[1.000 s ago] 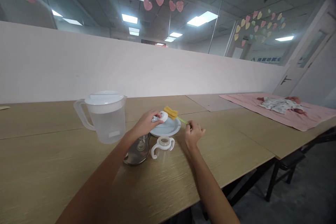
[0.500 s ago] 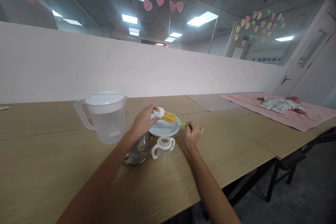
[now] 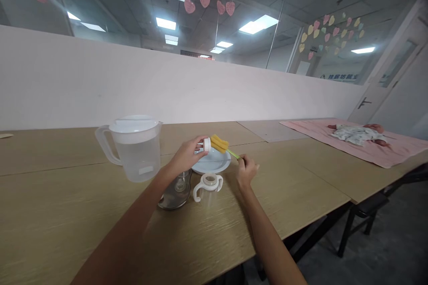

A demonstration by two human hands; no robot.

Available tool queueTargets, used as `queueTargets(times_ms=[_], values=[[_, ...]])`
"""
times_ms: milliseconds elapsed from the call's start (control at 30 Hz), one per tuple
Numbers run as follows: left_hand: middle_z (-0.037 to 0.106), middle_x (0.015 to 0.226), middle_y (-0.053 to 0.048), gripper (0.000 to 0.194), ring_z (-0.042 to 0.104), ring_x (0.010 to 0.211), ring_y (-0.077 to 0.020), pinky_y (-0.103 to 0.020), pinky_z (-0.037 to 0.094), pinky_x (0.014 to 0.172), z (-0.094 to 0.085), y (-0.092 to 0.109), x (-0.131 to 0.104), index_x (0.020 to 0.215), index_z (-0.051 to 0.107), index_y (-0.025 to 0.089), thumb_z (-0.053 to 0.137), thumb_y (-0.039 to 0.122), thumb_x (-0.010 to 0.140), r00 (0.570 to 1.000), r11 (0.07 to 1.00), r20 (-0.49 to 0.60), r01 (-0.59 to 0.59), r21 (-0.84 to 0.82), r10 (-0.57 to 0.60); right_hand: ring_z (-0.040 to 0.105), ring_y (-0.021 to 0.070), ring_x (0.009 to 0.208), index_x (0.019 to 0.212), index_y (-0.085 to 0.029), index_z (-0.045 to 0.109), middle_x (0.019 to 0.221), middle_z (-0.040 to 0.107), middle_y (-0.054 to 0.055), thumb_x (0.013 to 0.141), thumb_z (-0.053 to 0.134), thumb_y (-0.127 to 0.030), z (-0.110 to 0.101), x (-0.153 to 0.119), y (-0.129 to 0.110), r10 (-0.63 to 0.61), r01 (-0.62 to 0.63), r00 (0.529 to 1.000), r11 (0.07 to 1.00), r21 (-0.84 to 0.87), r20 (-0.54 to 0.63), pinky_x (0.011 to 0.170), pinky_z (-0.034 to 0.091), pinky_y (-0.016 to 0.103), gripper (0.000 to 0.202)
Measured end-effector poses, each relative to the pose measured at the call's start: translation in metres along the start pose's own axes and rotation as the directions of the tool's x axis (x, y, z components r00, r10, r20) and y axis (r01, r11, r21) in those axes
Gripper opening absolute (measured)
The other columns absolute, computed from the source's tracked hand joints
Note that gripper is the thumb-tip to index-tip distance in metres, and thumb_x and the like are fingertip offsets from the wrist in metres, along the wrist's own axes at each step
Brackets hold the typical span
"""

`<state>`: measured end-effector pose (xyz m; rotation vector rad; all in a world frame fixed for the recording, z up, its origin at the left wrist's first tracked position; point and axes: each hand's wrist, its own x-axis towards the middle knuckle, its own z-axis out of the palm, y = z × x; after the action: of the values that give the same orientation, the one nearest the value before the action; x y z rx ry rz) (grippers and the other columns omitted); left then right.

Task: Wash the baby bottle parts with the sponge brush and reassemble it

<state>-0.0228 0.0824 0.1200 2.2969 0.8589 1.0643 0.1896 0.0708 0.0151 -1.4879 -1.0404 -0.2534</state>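
My left hand (image 3: 187, 153) is closed on a small white ring-shaped cap (image 3: 207, 144), held over a pale blue-white plate (image 3: 211, 165). From the right, my right hand (image 3: 246, 170) pinches the green handle of a sponge brush (image 3: 219, 144), whose yellow head is beside the cap. Below the plate, a clear bottle with two white handles (image 3: 209, 183) stands upright and uncapped. A dark metallic tray (image 3: 174, 198) lies left of the bottle, partly hidden by my left forearm, with a clear item on it that I cannot make out.
A large lidded plastic jug (image 3: 138, 153) stands on the wooden table (image 3: 67, 213) at the left. At the far right, a baby-like figure in patterned clothing (image 3: 354, 133) lies on a pink cloth (image 3: 384, 155). A white wall runs behind the table, and a dark chair is below its right edge.
My left hand has turned the cap, so it now shows more from its side. The yellow brush head has shifted slightly right and up, tilting more steeply.
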Motion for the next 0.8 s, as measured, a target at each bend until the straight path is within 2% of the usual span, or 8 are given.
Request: queueTargets(times_ms=[133,233,367,500,633,800], values=[[0.062,0.114,-0.007,0.044,0.061,0.098,-0.0188,-0.032,0.049,0.085,-0.0008,-0.0014,0.0017,0.120,0.048,0.019,0.056,0.029,0.078,0.999,1.000,-0.048,0.013,0.026,-0.012,0.049,0.0190,0.066,0.064,-0.018,0.056,0.064,0.060,0.002,0.073,0.033,-0.027,-0.0016,-0.0009,-0.0012,-0.060,0.060,0.998,0.998,-0.028,0.014,0.071,0.024,0.030,0.026],[0.060,0.114,-0.007,0.042,0.059,0.098,-0.0200,-0.033,0.048,0.085,-0.0018,-0.0024,0.0021,0.119,0.050,0.020,0.054,0.034,0.080,0.996,0.988,-0.089,0.014,0.157,0.000,0.049,0.0183,0.064,0.063,-0.019,0.056,0.063,0.060,0.001,0.073,0.033,-0.026,-0.0014,-0.0009,-0.0004,-0.070,0.070,0.997,0.997,-0.017,0.020,0.071,0.024,0.030,0.026],[0.058,0.111,-0.007,0.042,0.057,0.096,-0.0213,-0.034,0.046,0.083,-0.0023,-0.0034,0.0010,0.121,0.049,0.021,0.052,0.036,0.082,0.992,0.936,-0.126,0.022,0.350,0.024,0.048,0.0184,0.063,0.061,-0.019,0.055,0.062,0.059,0.001,0.073,0.033,-0.026,0.0008,-0.0002,0.0018,-0.037,0.037,0.999,0.999,-0.023,0.024,0.071,0.024,0.030,0.027],[0.053,0.109,-0.006,0.041,0.054,0.097,-0.0204,-0.033,0.044,0.085,-0.0023,-0.0054,0.0008,0.121,0.050,0.025,0.053,0.031,0.081,0.990,0.893,-0.138,0.044,0.448,0.021,0.049,0.0185,0.064,0.063,-0.018,0.056,0.062,0.059,0.001,0.074,0.032,-0.026,0.0022,-0.0003,0.0031,0.034,-0.034,0.999,0.999,-0.017,-0.015,0.070,0.024,0.030,0.027],[0.049,0.107,-0.006,0.041,0.053,0.098,-0.0197,-0.033,0.042,0.087,-0.0034,-0.0057,0.0012,0.121,0.051,0.025,0.054,0.028,0.080,0.990,0.896,-0.137,0.034,0.443,0.030,0.048,0.0176,0.063,0.064,-0.018,0.055,0.061,0.057,0.001,0.073,0.032,-0.025,0.0020,-0.0010,0.0027,-0.014,0.014,1.000,1.000,-0.013,0.000,0.070,0.024,0.029,0.025],[0.053,0.114,-0.006,0.043,0.052,0.104,-0.0209,-0.033,0.042,0.090,-0.0049,-0.0017,-0.0005,0.123,0.049,0.024,0.051,0.025,0.080,0.997,0.925,-0.023,-0.057,0.375,0.071,0.046,0.0167,0.062,0.066,-0.018,0.053,0.062,0.056,0.000,0.073,0.032,-0.024,0.0011,-0.0013,0.0011,-0.043,0.043,0.999,0.999,-0.015,-0.001,0.070,0.025,0.029,0.023]])
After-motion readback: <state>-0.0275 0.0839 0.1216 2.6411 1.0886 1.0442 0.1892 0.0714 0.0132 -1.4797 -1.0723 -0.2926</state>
